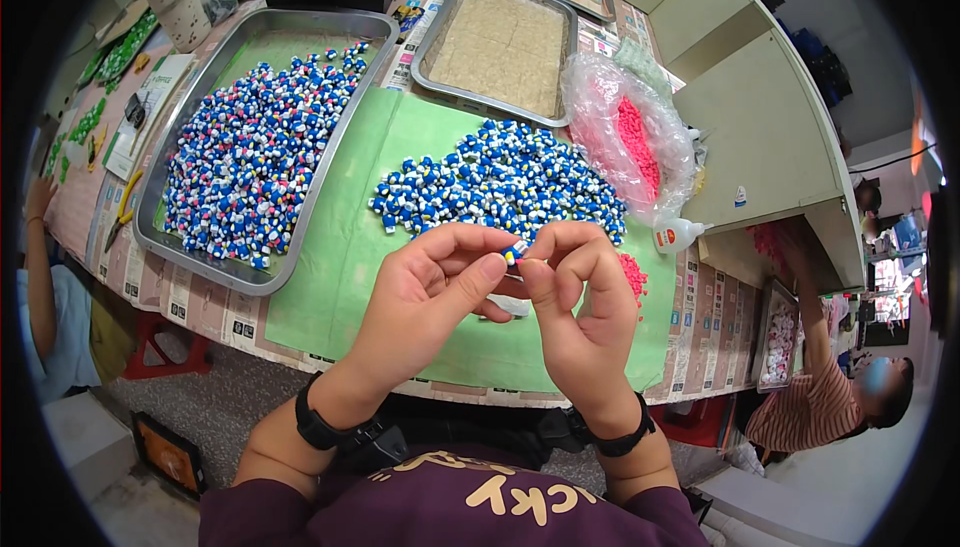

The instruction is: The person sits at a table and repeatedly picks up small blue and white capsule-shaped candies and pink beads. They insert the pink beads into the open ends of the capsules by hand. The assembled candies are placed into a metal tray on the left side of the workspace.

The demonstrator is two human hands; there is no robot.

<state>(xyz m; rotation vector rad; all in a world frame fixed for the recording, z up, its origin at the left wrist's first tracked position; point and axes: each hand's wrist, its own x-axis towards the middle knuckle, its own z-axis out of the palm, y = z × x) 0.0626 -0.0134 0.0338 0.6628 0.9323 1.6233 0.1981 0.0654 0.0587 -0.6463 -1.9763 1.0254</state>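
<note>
Between the thumb and fingertips of my left hand (420,297) is a small blue, white and yellow figure piece (512,253). My right hand (585,317) pinches right beside it, and a tiny pink piece (520,261) shows at its fingertips, touching or almost touching the figure piece. Just beyond both hands a heap of similar blue-and-white pieces (500,182) spreads over the green sheet (335,297). Loose pink pieces (634,279) lie to the right of my right hand. Partly hidden below my fingers is something white (510,305).
On the left, a metal tray (290,265) holds many blue-and-white pieces with pink bits. Farther back stands another tray (430,77). A plastic bag of pink pieces (632,147) and a white glue bottle (677,236) stand right. Yellow-handled pliers (125,209) lie left. Other people sit at both sides.
</note>
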